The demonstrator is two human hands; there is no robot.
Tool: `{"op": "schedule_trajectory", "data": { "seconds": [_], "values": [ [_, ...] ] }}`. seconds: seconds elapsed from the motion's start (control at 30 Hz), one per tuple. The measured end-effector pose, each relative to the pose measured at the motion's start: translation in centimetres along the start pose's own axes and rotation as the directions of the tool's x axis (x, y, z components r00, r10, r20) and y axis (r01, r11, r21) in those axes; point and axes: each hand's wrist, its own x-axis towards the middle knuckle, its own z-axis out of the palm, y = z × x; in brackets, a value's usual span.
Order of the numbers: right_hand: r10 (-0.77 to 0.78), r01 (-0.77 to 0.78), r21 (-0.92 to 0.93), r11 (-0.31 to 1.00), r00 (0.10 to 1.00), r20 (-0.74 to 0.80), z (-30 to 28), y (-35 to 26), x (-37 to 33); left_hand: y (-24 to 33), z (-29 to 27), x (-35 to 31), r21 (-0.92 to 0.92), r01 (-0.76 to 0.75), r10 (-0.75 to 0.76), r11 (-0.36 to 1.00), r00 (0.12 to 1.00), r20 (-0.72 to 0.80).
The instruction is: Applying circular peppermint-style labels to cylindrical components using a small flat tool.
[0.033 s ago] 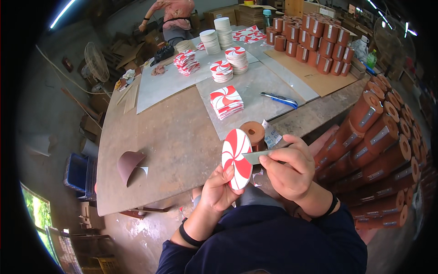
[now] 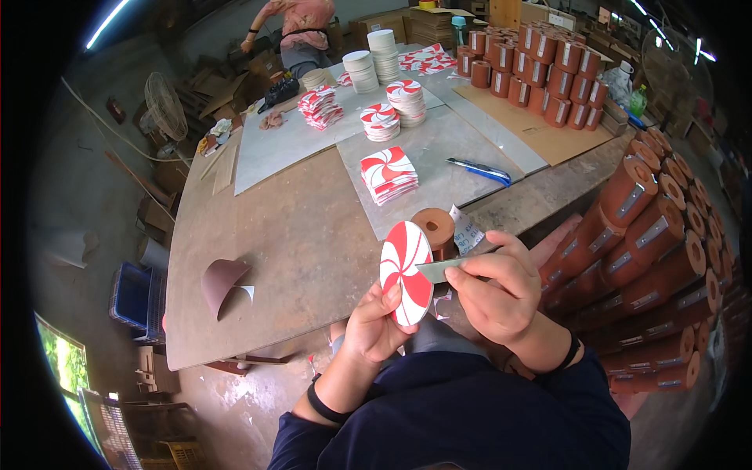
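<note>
My left hand (image 2: 374,323) is closed on the lower left edge of a round disc (image 2: 405,270) with a red and white swirl face, holding it tilted upright in front of me. In my right hand (image 2: 499,291) is a flat metal blade (image 2: 439,271), pinched between thumb and fingers. Its tip touches or overlaps the disc's right edge. Just behind the disc stands a brown cylinder (image 2: 435,225) with a hole in its top, beside a curled printed paper strip (image 2: 467,233). A stack of squarish swirl-printed sheets (image 2: 388,174) lies further back on the table.
A blue utility knife (image 2: 479,170) lies right of the sheets. Swirl-topped disc stacks (image 2: 381,123) and plain white disc stacks (image 2: 361,73) stand behind. Brown cylinders (image 2: 560,74) are piled at back right, and more (image 2: 650,235) beside me. A curved brown piece (image 2: 222,283) lies left. A person (image 2: 301,31) is beyond.
The person at the back has shifted very slightly to the right. My hands, the disc and the blade stay in nearly the same place.
</note>
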Motion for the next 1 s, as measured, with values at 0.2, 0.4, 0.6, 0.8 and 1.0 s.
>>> {"op": "schedule_trajectory", "data": {
  "seconds": [0.2,0.4,0.6,0.8,1.0],
  "values": [
    [0.109,-0.109,-0.017,0.994,0.994,0.005,-0.2,0.8,0.0,0.8,-0.3,-0.5,0.319,-0.087,0.058,0.944,0.994,0.098],
    [0.154,-0.157,-0.061,0.986,0.987,-0.052,-0.6,2.7,-0.4,2.3,-0.5,-1.5,0.732,-0.254,0.276,0.632,0.957,0.094],
    [0.337,-0.329,0.079,0.941,0.932,-0.134,0.5,5.4,-2.1,2.9,-0.1,-1.4,0.893,-0.423,0.474,0.151,0.824,0.31],
    [0.342,-0.336,0.077,0.939,0.933,-0.11,0.5,5.5,-2.3,3.4,-1.0,-0.5,0.861,-0.492,0.497,-0.131,0.719,0.486],
    [0.351,-0.341,0.098,0.935,0.931,-0.106,0.7,5.6,-2.4,3.2,-1.5,-0.5,0.858,-0.512,0.544,0.031,0.729,0.415]
  ]
}}
